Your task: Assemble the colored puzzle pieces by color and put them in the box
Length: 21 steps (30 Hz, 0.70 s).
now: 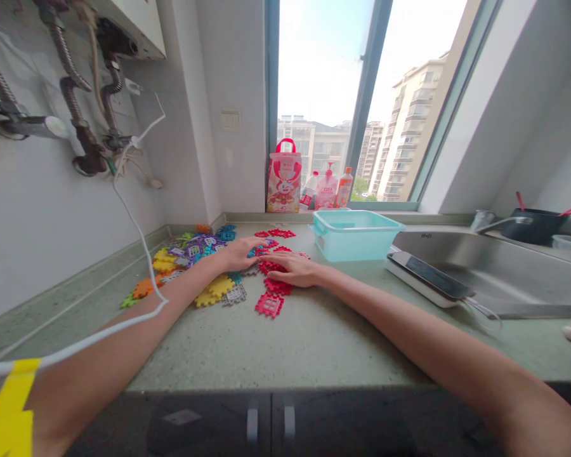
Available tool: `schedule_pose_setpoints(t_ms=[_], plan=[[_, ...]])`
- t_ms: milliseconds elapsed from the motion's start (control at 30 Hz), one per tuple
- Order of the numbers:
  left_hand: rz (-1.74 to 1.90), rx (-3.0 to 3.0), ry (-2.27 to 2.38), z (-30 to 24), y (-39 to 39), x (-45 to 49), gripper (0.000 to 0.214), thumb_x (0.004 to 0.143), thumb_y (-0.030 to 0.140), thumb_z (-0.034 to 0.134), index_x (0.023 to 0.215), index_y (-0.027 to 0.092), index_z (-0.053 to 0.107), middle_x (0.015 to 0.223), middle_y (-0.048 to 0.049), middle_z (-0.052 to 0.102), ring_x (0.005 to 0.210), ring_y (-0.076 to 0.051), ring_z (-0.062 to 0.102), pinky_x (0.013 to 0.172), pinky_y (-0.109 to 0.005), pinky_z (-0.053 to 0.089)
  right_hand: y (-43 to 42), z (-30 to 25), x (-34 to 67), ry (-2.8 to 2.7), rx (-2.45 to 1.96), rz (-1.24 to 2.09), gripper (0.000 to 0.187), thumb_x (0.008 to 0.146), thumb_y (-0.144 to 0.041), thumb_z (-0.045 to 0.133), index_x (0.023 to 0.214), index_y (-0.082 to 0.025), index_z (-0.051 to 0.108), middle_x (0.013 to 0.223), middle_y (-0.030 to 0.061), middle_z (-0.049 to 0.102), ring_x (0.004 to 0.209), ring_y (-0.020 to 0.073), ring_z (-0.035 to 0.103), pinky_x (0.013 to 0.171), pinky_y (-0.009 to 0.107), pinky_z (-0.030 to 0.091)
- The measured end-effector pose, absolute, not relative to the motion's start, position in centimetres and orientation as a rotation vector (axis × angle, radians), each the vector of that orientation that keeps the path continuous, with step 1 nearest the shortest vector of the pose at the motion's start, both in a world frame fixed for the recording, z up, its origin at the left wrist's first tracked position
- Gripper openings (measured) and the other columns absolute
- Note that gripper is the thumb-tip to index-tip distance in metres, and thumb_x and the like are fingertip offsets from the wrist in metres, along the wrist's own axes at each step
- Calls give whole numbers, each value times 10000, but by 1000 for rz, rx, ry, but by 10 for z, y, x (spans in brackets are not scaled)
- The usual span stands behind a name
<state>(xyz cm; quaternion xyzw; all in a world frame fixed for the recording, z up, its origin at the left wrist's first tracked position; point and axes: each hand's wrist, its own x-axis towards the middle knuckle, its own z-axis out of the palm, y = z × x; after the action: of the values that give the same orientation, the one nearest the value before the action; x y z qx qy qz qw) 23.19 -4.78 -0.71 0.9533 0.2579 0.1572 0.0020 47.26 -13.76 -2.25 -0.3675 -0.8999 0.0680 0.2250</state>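
Flat plastic interlocking tiles in several colours [193,254] lie scattered on the green counter [285,343]. My left hand [240,252] lies flat with fingers stretched out, resting on tiles near the blue and purple ones. My right hand [292,268] lies palm down over a cluster of red tiles [276,287], fingers together and pointing left. One red tile [269,305] sits apart, closer to me. More red tiles [280,233] lie farther back. Yellow tiles [214,290] lie beside my left forearm.
A turquoise plastic tub [354,235] stands behind my right hand. A steel sink [495,273] with a flat white device [428,279] on its rim is to the right. Bottles and a pink bag [284,178] stand on the windowsill. A white cable [137,235] crosses my left arm.
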Motion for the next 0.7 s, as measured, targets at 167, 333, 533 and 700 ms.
schedule_pose_setpoints(t_ms=[167,333,533,700], plan=[[412,3052,904,-6,-52,231,444,1004,397,566,1388,199,668,1439,-123,674,1342,-270,635,1177,-350,462,-138,-24,474,-2547,-1097,76,573,1050,-500,557,1563,-245,571,1450,124,684,1356,310,602,1200,502,409],[474,2971,912,-7,-51,225,586,971,505,604,1463,187,605,1497,-132,638,1387,-280,598,1206,-362,433,-141,-24,473,-2523,-1185,22,535,1060,-524,531,1545,-307,593,1371,110,702,1311,314,612,1167,501,432],[649,2818,681,-4,-59,228,657,814,251,646,1468,196,607,1464,-100,670,1253,-258,678,1086,-366,550,-143,-25,475,-2445,-1143,139,609,1034,-517,588,1592,-278,535,1514,126,633,1366,317,607,1172,483,444],[707,2889,554,-4,-64,235,614,812,214,624,1425,206,634,1451,-93,676,1345,-253,625,1171,-367,482,-138,-29,476,-2389,-1021,152,437,974,-345,673,1400,-255,705,1412,93,710,1320,275,648,1169,432,457]])
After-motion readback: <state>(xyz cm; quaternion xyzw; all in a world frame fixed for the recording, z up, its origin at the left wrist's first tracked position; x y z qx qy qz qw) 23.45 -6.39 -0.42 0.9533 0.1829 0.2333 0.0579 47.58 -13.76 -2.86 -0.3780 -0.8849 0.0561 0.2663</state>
